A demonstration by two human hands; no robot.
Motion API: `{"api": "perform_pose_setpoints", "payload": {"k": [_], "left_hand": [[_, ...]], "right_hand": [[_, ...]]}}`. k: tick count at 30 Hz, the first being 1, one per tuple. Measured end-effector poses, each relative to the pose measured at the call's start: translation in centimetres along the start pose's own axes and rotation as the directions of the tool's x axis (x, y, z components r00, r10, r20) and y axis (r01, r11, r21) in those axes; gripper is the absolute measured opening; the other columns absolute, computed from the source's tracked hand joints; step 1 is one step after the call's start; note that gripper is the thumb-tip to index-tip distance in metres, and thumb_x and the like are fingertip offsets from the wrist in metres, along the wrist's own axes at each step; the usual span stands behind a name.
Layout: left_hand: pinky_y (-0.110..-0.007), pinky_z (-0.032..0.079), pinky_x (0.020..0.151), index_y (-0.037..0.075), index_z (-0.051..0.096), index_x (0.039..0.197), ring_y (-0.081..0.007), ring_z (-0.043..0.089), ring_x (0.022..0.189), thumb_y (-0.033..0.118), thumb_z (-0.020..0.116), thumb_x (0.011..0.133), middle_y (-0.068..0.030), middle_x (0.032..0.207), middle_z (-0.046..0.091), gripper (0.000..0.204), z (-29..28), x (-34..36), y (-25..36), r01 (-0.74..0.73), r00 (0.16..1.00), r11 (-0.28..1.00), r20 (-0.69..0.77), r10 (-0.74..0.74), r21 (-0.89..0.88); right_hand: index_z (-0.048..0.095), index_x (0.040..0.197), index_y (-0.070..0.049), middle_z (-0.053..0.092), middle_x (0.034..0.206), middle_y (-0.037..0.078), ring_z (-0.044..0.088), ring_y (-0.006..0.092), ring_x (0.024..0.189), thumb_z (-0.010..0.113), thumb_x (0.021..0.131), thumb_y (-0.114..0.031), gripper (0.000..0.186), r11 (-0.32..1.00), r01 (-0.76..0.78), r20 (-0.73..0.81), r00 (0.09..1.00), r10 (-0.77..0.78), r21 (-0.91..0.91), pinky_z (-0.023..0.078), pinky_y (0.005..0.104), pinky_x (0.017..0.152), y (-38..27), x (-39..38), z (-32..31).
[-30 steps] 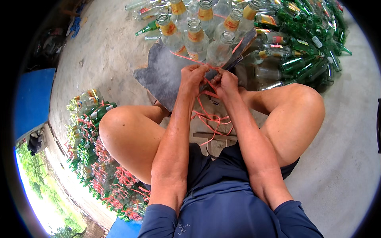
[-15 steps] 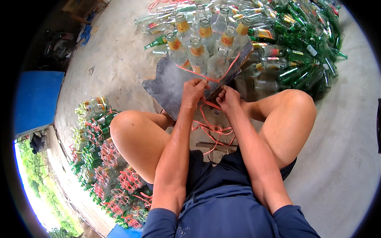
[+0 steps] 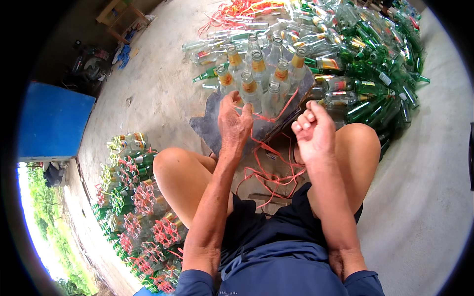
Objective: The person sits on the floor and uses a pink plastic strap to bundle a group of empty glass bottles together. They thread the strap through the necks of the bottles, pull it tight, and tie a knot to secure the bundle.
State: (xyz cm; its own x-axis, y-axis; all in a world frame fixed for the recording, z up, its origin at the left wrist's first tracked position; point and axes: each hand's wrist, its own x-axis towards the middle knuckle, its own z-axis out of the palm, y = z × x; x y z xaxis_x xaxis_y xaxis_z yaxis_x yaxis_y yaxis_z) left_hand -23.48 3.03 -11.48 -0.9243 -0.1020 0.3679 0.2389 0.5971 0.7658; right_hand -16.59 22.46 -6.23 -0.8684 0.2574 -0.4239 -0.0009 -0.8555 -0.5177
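Several clear glass bottles (image 3: 272, 102) with yellow-orange neck labels stand upright in a close cluster on a dark, worn board (image 3: 210, 121) before me. A flat pinkish-red plastic strap (image 3: 269, 119) runs around the near side of the cluster, and its loose length drops to a tangle between my legs. My left hand (image 3: 234, 122) is at the near-left bottles, thumb and fingers apart; whether its fingertips touch the glass or the strap cannot be told. Right of the board, my right hand (image 3: 314, 129) is raised palm up with its fingers curled in, nothing visible in them.
A big heap of loose green and clear bottles (image 3: 368, 84) lies beyond and right of the board. On my left stand many strapped bundles of bottles (image 3: 140, 197). Red and yellow straps (image 3: 237, 12) lie at the far side. A blue panel (image 3: 54, 121) stands far left.
My hands were close together at the strap on the near side of the bottles. Now they are apart: the left is up by the bottles, the right off to the right.
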Motion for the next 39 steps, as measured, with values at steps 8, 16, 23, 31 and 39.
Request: {"api": "perform_pose_setpoints", "payload": {"k": [8, 16, 23, 31, 39], "left_hand": [[-0.03, 0.052, 0.064, -0.002, 0.066, 0.126, -0.0114, 0.061, 0.069, 0.02, 0.074, 0.093, -0.0087, 0.103, 0.073, 0.041, -1.5, 6.4, 2.6, 0.122, 0.929, 0.984, 0.363, -0.068, -0.129], [-0.029, 0.05, 0.063, 0.004, 0.07, 0.119, -0.0073, 0.06, 0.071, 0.025, 0.076, 0.094, -0.0032, 0.076, 0.066, 0.034, -1.4, 8.7, 2.7, 0.006, 0.861, 0.999, 0.509, 0.022, -0.053], [-0.03, 0.046, 0.057, 0.006, 0.069, 0.112, -0.0079, 0.052, 0.063, 0.025, 0.075, 0.095, -0.0012, 0.067, 0.056, 0.026, -0.4, 8.4, 1.3, 0.029, 0.878, 0.992, 0.477, 0.034, -0.123], [-0.031, 0.045, 0.056, 0.006, 0.065, 0.115, -0.0093, 0.053, 0.061, 0.023, 0.074, 0.098, -0.0024, 0.066, 0.057, 0.025, -1.2, 8.6, 2.5, 0.132, 0.825, 0.988, 0.562, -0.067, -0.075], [-0.035, 0.048, 0.06, 0.006, 0.064, 0.115, -0.0172, 0.06, 0.064, 0.026, 0.073, 0.099, -0.0104, 0.072, 0.064, 0.028, -1.5, 8.6, 2.8, 0.078, 0.839, 0.995, 0.542, -0.031, -0.064]], "right_hand": [[0.066, 0.102, -0.003, 0.046, 0.073, -0.005, 0.044, 0.0073, 0.062, 0.066, 0.1, -0.016, 0.013, 0.906, 0.342, 0.36, 0.901, -0.241, -0.25, 0.04, 0.029, 0.063, -9.9, 1.0, 8.8], [0.066, 0.089, -0.003, 0.053, 0.064, -0.002, 0.044, 0.0077, 0.051, 0.069, 0.097, -0.016, 0.016, 0.768, 0.489, 0.44, 0.846, -0.302, -0.413, 0.039, 0.0272, 0.052, -8.4, 7.8, 13.7], [0.07, 0.094, -0.003, 0.056, 0.067, -0.004, 0.049, 0.0041, 0.055, 0.066, 0.101, -0.017, 0.016, 0.51, 0.57, 0.421, 0.821, -0.386, -0.644, 0.039, 0.0228, 0.053, -6.2, 11.1, 13.6], [0.068, 0.091, -0.005, 0.054, 0.068, -0.005, 0.046, 0.0034, 0.055, 0.068, 0.1, -0.015, 0.013, 0.564, 0.578, 0.436, 0.816, -0.38, -0.59, 0.037, 0.0231, 0.051, -5.0, 12.2, 14.6], [0.067, 0.089, -0.005, 0.051, 0.066, -0.004, 0.044, 0.0041, 0.054, 0.067, 0.1, -0.014, 0.014, 0.531, 0.594, 0.439, 0.805, -0.4, -0.604, 0.036, 0.0237, 0.051, -4.7, 12.2, 14.8]]}}
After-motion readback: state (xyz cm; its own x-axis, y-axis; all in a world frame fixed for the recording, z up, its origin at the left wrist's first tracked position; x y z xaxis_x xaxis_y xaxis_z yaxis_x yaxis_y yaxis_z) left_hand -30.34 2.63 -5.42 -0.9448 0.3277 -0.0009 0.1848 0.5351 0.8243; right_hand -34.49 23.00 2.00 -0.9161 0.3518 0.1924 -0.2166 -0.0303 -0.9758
